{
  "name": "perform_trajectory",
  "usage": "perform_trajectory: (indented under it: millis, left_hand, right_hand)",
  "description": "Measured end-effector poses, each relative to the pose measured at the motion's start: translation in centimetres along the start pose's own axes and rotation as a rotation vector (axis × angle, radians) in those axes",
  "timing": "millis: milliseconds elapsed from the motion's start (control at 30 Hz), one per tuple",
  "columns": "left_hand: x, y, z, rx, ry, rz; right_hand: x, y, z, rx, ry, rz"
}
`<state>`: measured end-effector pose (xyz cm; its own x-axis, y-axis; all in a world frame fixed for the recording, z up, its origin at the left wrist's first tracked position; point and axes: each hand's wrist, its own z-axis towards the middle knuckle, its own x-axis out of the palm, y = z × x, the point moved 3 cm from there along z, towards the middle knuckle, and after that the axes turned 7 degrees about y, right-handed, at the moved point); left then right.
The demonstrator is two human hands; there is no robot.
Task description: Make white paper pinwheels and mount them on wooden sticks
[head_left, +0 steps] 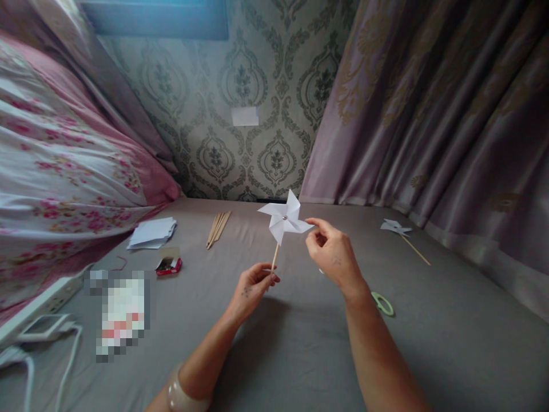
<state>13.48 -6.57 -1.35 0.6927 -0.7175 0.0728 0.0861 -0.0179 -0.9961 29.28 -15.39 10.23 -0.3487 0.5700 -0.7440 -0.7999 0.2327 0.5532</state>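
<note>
My left hand (253, 288) is closed around the lower part of a thin wooden stick. On top of that stick is a white paper pinwheel (285, 218), upright, with a small metal pin at its centre. Beside it, my right hand (333, 249) has its index finger stretched out at the tip of the right blade, the other fingers loosely curled. A gap shows between index finger and thumb; whether the fingertip presses on the paper I cannot tell.
Another pinwheel (395, 228) lies at the right, near the curtain. A green scissor handle (383, 304) shows beside my right forearm. Leftward are wooden sticks (218, 228), a paper stack (151, 233), a small red box (168, 266), a blurred-out item (123, 315) and a power strip (47, 303).
</note>
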Motion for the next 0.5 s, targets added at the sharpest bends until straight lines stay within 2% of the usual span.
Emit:
perform_trajectory:
  millis: [67, 200, 400, 433, 500]
  left_hand:
    - [0.0, 0.1, 0.0, 0.001, 0.005, 0.001]
    - [-0.1, 0.1, 0.0, -0.004, -0.007, 0.014]
    - [0.0, -0.1, -0.1, -0.003, -0.012, 0.025]
    - [0.0, -0.1, -0.1, -0.001, -0.014, 0.023]
    - [0.0, -0.1, 0.0, 0.0, -0.017, 0.023]
  right_hand:
    - [0.0, -0.3, 0.2, 0.052, -0.009, -0.076]
    - [0.6, -0.3, 0.1, 0.073, 0.131, -0.173]
    - [1.5, 0.5, -0.6, -0.099, 0.378, -0.052]
    - [1.5, 0.5, -0.6, -0.113, 0.384, -0.016]
    - [1.1, 0.1, -0.4, -0.097, 0.302, 0.046]
